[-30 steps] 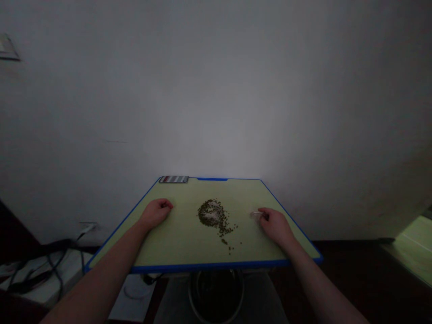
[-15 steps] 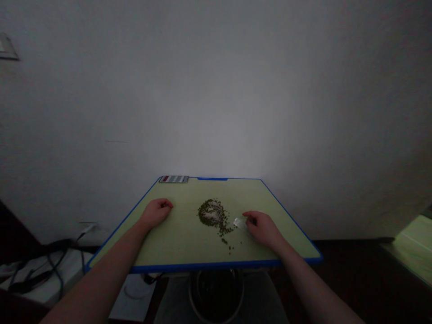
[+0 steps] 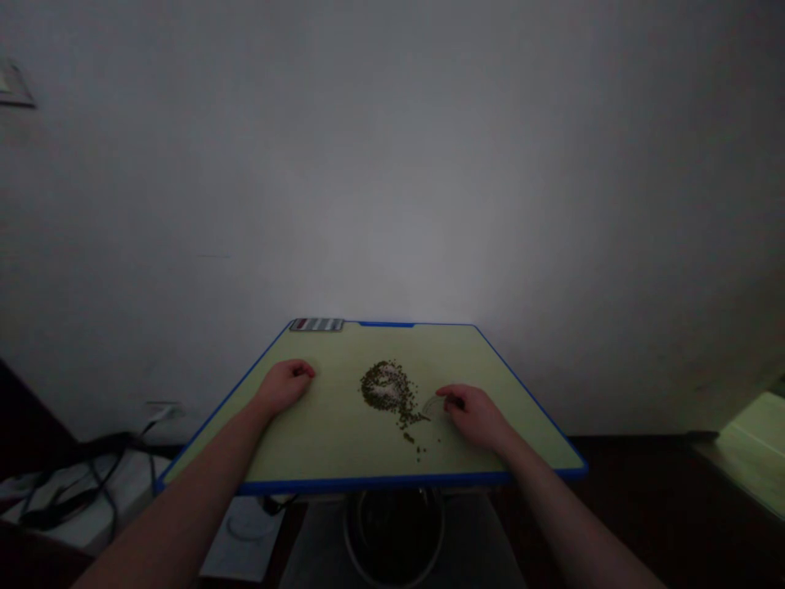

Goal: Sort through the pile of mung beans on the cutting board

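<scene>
My left hand (image 3: 284,386) rests on the left part of a pale yellow-green board (image 3: 334,442) with a blue rim. Its fingers are curled closed, and no object shows in them. On the right, the fingers of my right hand (image 3: 477,417) pinch a small clear plastic piece (image 3: 432,403) whose exact kind I cannot make out. The piece points left, its edge close to the right side of a pile of small dark green-brown grains mixed with white ones (image 3: 386,388). A tail of loose dark grains (image 3: 409,437) trails from the pile toward the front of the board.
A flat card-like object with grey and red stripes (image 3: 316,325) lies at the board's back left corner. Below the front edge, a round metal bowl (image 3: 394,536) sits between the legs. Cables (image 3: 91,483) lie at lower left. A wall (image 3: 392,180) stands behind the board.
My right hand has moved left with the clear plastic piece, from the board's right side to beside the grains. The piece's tilt has changed since half a second ago. My left hand stays put.
</scene>
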The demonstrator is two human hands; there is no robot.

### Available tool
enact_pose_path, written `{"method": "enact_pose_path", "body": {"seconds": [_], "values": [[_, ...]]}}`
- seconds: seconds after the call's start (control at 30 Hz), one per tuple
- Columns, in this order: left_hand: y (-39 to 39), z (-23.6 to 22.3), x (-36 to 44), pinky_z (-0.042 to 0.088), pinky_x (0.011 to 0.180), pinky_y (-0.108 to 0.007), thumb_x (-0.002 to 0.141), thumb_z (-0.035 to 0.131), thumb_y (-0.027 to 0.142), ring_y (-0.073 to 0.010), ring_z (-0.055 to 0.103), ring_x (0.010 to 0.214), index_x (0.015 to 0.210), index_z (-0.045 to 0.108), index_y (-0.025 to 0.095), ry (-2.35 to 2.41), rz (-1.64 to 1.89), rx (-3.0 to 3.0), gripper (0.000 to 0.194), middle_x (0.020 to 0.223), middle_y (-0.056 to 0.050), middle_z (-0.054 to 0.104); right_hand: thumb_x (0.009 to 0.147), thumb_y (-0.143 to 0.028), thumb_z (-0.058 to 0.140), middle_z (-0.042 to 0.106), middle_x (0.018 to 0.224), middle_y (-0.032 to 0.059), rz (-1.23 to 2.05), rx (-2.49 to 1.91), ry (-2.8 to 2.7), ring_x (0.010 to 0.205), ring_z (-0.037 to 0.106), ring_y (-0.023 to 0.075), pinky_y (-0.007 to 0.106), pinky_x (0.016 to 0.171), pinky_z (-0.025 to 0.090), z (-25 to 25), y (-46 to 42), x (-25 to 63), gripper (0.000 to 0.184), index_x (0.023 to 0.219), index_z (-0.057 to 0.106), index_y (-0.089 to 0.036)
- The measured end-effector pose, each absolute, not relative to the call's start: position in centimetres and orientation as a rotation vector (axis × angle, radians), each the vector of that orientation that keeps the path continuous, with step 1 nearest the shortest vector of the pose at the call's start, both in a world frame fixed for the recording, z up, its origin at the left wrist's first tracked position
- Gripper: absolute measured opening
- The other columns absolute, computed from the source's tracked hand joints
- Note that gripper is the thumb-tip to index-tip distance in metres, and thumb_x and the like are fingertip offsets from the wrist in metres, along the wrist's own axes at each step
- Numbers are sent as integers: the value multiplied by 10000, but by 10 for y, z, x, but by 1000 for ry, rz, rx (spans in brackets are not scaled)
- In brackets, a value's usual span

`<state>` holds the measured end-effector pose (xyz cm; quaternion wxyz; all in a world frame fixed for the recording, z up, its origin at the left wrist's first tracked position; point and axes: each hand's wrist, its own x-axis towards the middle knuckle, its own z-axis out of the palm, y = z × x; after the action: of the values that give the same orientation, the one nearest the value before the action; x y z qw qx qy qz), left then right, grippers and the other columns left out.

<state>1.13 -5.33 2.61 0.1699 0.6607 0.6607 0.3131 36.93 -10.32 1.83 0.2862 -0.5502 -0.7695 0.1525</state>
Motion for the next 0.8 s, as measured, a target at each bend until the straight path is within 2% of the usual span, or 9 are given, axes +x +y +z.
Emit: {"method": "enact_pose_path", "body": {"seconds": [0.37,0.57,0.8], "values": [[-51,23,9,375,525,-234,590,433,224,-138,525,560,682,597,166,1877,876,1890,197,580,3,579,714,-175,421,645,800,43,528,-1439,-2064,708,561,146,255,688,410,20,-116,368,334,979,623,-179],[-51,24,9,373,525,-237,597,432,230,-138,524,555,695,602,164,1880,861,1896,208,588,-1,583,717,-197,427,643,856,56,471,-1474,-2017,749,559,154,267,718,405,19,-115,366,323,968,629,-173],[-51,25,9,378,539,-235,590,432,216,-140,535,574,691,608,158,1894,862,1887,211,603,-8,595,705,-193,429,636,761,48,422,-1567,-1989,695,554,150,266,698,399,17,-113,370,332,969,629,-163]]}}
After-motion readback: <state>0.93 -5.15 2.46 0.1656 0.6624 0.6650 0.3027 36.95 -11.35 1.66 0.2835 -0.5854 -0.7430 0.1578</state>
